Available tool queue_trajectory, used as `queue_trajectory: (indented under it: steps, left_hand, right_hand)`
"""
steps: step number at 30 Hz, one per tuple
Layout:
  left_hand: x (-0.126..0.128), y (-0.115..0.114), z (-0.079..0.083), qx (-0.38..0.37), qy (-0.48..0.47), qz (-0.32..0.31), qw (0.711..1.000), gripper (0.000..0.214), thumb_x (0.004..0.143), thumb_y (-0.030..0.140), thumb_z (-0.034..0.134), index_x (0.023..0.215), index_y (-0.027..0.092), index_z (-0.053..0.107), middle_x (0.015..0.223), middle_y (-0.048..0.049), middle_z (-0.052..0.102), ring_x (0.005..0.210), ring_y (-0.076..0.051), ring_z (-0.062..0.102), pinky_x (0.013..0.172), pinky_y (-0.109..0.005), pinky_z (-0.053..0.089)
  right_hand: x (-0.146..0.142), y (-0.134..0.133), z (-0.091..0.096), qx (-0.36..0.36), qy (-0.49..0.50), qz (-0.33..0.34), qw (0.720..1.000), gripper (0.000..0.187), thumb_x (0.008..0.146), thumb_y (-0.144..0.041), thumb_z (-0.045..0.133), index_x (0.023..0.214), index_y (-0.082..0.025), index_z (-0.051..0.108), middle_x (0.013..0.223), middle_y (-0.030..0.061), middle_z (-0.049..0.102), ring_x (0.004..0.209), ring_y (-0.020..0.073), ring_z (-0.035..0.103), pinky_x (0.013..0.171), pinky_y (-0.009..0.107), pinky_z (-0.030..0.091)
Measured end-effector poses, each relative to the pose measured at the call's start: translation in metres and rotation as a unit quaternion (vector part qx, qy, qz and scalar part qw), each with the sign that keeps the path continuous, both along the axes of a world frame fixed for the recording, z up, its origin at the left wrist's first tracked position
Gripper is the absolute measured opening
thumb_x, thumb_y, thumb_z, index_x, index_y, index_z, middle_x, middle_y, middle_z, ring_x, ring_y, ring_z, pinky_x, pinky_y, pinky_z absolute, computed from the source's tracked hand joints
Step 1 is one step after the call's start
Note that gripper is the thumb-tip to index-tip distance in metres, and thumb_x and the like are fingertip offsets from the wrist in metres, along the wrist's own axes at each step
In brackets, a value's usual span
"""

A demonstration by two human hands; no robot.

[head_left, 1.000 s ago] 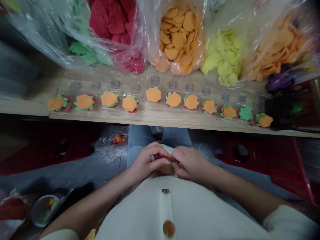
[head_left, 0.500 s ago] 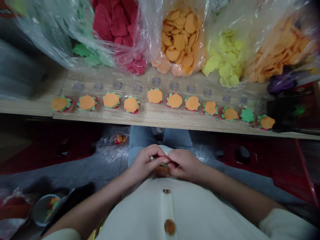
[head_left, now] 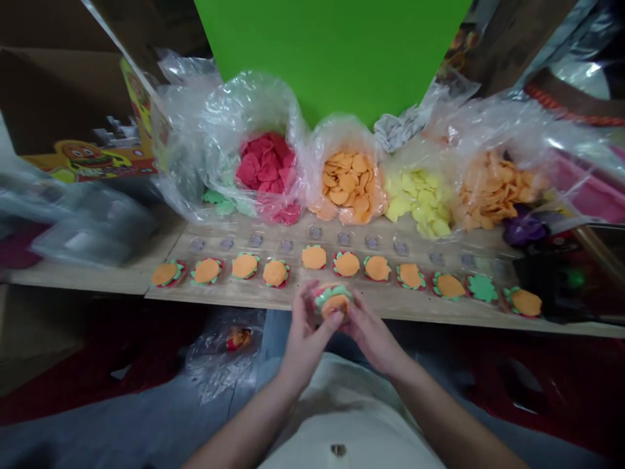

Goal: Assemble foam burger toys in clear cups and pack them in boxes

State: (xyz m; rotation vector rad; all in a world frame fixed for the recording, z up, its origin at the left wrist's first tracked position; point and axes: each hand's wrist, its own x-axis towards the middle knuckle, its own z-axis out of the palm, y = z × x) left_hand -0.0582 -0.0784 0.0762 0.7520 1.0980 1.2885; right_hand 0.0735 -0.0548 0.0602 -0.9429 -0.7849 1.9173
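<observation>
Felt burger stack [head_left: 336, 303] is held up between the two hands, just in front of the near edge of the wooden table [head_left: 420, 307], its orange top layer tilted toward the camera above a ruffle of green and red. The left hand [head_left: 307, 345] and right hand [head_left: 374, 339] hold it from either side, their fingers [head_left: 306, 296] closed narrowly around its edges. The layers look assembled, so the step in hand appears to be pressing or checking them, and the next move seems to call for a free spot on the table.

Similar burgers stand in a row on a clear blister tray [head_left: 312, 257] along that edge. Near the right end lies a green felt leaf [head_left: 482, 287] with no orange on it. Behind the tray, plastic bags hold red felt pieces [head_left: 266, 172], orange felt rounds [head_left: 346, 182] and yellow felt pieces [head_left: 420, 202].
</observation>
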Motion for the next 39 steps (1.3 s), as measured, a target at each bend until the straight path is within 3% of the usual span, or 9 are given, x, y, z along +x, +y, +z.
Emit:
queue_trajectory:
  steps: [3, 7, 11, 20, 26, 31, 33, 36, 39]
  left_hand:
    - [0.0, 0.002, 0.003, 0.024, 0.001, -0.032, 0.999, 0.045, 0.082, 0.03, 0.054, 0.125, 0.028, 0.04, 0.134, -0.0045, 0.041, 0.126, -0.021, 0.036, 0.103, -0.036, 0.031]
    - [-0.012, 0.012, 0.011, 0.049, -0.004, -0.061, 0.997, 0.036, 0.085, 0.032, 0.05, 0.121, 0.027, 0.048, 0.137, -0.0041, 0.04, 0.129, -0.022, 0.03, 0.105, -0.037, 0.027]
    - [-0.014, 0.018, 0.016, 0.049, -0.046, -0.118, 0.991, 0.043, 0.085, 0.03, 0.051, 0.127, 0.027, 0.043, 0.139, -0.0057, 0.038, 0.126, -0.024, 0.036, 0.1, -0.036, 0.034]
    - [-0.014, 0.01, 0.014, 0.033, -0.049, -0.126, 0.99, 0.051, 0.081, 0.031, 0.057, 0.128, 0.03, 0.039, 0.139, -0.0047, 0.037, 0.109, -0.021, 0.05, 0.083, -0.03, 0.047]
    - [-0.011, 0.013, 0.002, 0.017, -0.02, 0.024, 0.999, 0.037, 0.083, 0.032, 0.054, 0.119, 0.025, 0.048, 0.135, -0.0029, 0.043, 0.125, -0.019, 0.037, 0.101, -0.03, 0.034]
    - [-0.013, 0.016, 0.002, -0.05, -0.089, 0.017, 0.995, 0.038, 0.083, 0.04, 0.052, 0.118, 0.024, 0.05, 0.129, -0.0043, 0.05, 0.116, -0.021, 0.048, 0.093, -0.033, 0.043]
    - [-0.016, 0.016, 0.005, -0.079, -0.115, 0.017, 0.99, 0.039, 0.082, 0.038, 0.055, 0.118, 0.025, 0.05, 0.126, -0.004, 0.052, 0.109, -0.019, 0.053, 0.086, -0.03, 0.047]
    - [-0.024, 0.011, 0.006, -0.135, -0.154, -0.031, 0.978, 0.037, 0.081, 0.037, 0.057, 0.115, 0.024, 0.05, 0.113, -0.004, 0.057, 0.093, -0.016, 0.058, 0.073, -0.027, 0.05]
    - [-0.032, -0.002, -0.002, -0.18, -0.132, -0.12, 0.967, 0.03, 0.074, 0.033, 0.066, 0.099, 0.021, 0.053, 0.089, 0.0004, 0.06, 0.073, -0.01, 0.058, 0.061, -0.021, 0.046]
  right_hand:
    - [-0.004, 0.015, 0.001, -0.076, 0.068, -0.044, 0.994, 0.036, 0.078, -0.05, 0.056, 0.103, -0.025, 0.054, 0.091, 0.0006, 0.062, 0.073, 0.0127, 0.058, 0.061, 0.024, 0.046]
    - [0.003, 0.03, -0.003, -0.191, 0.14, 0.07, 0.969, 0.045, 0.074, -0.061, 0.053, 0.09, -0.019, 0.058, 0.067, -0.0002, 0.062, 0.05, 0.0115, 0.053, 0.045, 0.023, 0.039]
    - [-0.002, 0.024, -0.006, -0.196, 0.161, 0.118, 0.96, 0.045, 0.075, -0.061, 0.051, 0.08, -0.017, 0.058, 0.059, -0.0008, 0.059, 0.047, 0.011, 0.052, 0.045, 0.022, 0.038]
    - [-0.01, 0.02, -0.004, -0.213, 0.118, 0.133, 0.961, 0.043, 0.079, -0.06, 0.043, 0.083, -0.019, 0.056, 0.058, -0.0014, 0.056, 0.049, 0.0116, 0.05, 0.045, 0.022, 0.038]
    - [-0.017, 0.017, -0.001, -0.116, 0.028, 0.027, 0.993, 0.036, 0.082, -0.056, 0.043, 0.095, -0.023, 0.053, 0.079, 0.0, 0.059, 0.059, 0.0112, 0.053, 0.053, 0.023, 0.043]
    - [-0.018, 0.014, 0.002, -0.002, -0.102, 0.033, 0.994, 0.035, 0.085, -0.053, 0.041, 0.104, -0.025, 0.047, 0.089, 0.0015, 0.057, 0.072, 0.0145, 0.054, 0.057, 0.026, 0.046]
    - [-0.011, 0.018, 0.004, 0.094, -0.214, 0.038, 0.971, 0.035, 0.085, -0.052, 0.041, 0.102, -0.022, 0.051, 0.094, 0.0038, 0.056, 0.083, 0.0171, 0.054, 0.067, 0.03, 0.047]
    - [0.005, 0.023, 0.009, 0.235, -0.357, 0.003, 0.904, 0.03, 0.085, -0.045, 0.045, 0.101, -0.02, 0.052, 0.103, 0.0062, 0.053, 0.097, 0.0186, 0.049, 0.08, 0.031, 0.043]
    - [0.019, 0.02, 0.015, 0.25, -0.363, 0.12, 0.89, 0.024, 0.087, -0.04, 0.044, 0.098, -0.02, 0.049, 0.089, 0.0024, 0.053, 0.08, 0.0139, 0.05, 0.069, 0.026, 0.042]
